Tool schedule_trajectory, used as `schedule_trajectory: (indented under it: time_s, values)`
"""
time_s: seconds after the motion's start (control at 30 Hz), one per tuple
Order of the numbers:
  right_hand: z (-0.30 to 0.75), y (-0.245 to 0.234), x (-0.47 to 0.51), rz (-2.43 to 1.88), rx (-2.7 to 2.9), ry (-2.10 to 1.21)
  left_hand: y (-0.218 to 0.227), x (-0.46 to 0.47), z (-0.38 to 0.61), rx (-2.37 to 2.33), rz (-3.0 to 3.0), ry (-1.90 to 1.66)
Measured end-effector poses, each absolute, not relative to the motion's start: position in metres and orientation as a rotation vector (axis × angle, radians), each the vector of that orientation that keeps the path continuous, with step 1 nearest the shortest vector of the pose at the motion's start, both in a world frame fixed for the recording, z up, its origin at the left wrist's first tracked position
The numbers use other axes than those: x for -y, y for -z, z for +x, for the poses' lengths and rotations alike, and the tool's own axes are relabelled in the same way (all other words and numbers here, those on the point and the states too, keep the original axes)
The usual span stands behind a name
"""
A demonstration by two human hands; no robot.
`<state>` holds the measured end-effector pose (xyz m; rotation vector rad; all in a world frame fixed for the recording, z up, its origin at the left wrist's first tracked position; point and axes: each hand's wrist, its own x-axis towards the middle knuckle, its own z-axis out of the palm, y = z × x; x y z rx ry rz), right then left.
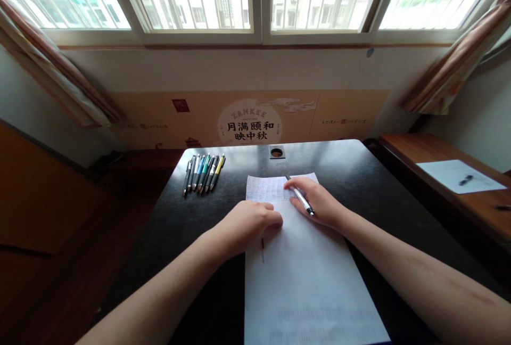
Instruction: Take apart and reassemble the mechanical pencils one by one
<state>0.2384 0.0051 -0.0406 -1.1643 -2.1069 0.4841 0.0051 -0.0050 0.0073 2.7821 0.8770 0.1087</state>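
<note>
A white sheet of paper (307, 270) lies lengthwise on a dark table (359, 174), with small print at its far end. My right hand (315, 200) rests on the paper's upper part, closed around a silver pen (300, 196) whose tip points toward the printed area. My left hand (249, 223) sits curled on the paper's left edge, fingers folded under and pressing it down. What, if anything, is inside the left fingers is hidden. A short dark mark (262, 249) shows on the paper just below the left hand.
Several pens (203, 172) lie side by side at the table's far left. A round grommet hole (277, 152) sits at the far edge. A wooden desk (451, 196) on the right carries a sheet (459, 175). A printed board (249, 121) leans under the window.
</note>
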Motion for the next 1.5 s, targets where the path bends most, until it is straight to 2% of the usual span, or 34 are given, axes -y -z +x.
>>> schedule_trajectory:
  time_s: [1.5]
  values:
    - [0.2402,0.0443,-0.0059,-1.148,2.123,-0.477,-0.0077,0.004,0.0022,-0.901,2.81,-0.066]
